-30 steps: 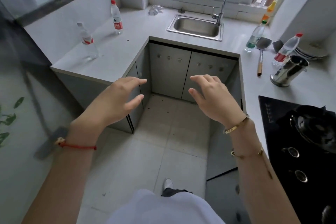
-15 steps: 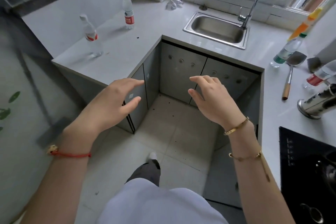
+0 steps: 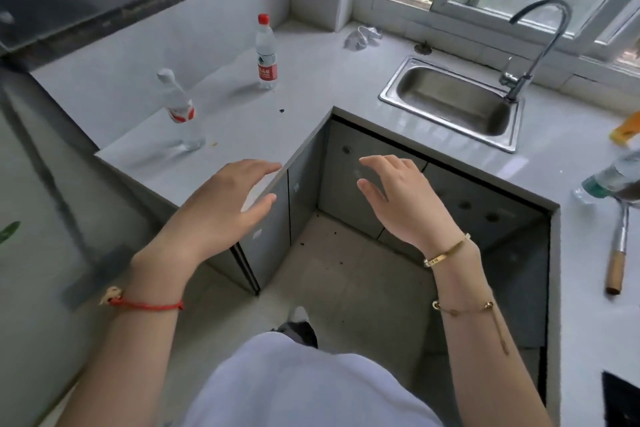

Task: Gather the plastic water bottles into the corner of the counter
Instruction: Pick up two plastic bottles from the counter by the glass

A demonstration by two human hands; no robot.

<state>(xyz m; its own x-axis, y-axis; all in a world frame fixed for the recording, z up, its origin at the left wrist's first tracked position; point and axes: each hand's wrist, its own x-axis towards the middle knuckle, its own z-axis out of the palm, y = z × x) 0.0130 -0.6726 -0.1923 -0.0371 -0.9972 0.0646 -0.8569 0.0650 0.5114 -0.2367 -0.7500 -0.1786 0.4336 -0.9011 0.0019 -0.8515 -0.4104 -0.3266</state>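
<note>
Two plastic water bottles stand upright on the left arm of the grey counter (image 3: 311, 73): a clear one with a white cap (image 3: 178, 111) near the counter's end, and one with a red cap and red label (image 3: 266, 54) farther back toward the corner. A third bottle with a green label (image 3: 611, 178) is cut off at the right edge. My left hand (image 3: 221, 208) hovers open over the counter's front edge, short of the white-capped bottle. My right hand (image 3: 403, 198) floats open in front of the cabinet doors. Neither hand holds anything.
A steel sink (image 3: 450, 104) with a curved tap (image 3: 533, 45) lies under the window. A crumpled white bag (image 3: 362, 36) sits in the back corner. A wooden-handled utensil (image 3: 618, 253) lies on the right counter, with an orange-yellow object (image 3: 627, 125) above it. A black stove corner (image 3: 621, 399) shows bottom right.
The view has shifted forward and left, so the left counter and its two bottles appear closer. Both hands stay open and have advanced slightly toward the counter. The right-side bottles slid out of view.
</note>
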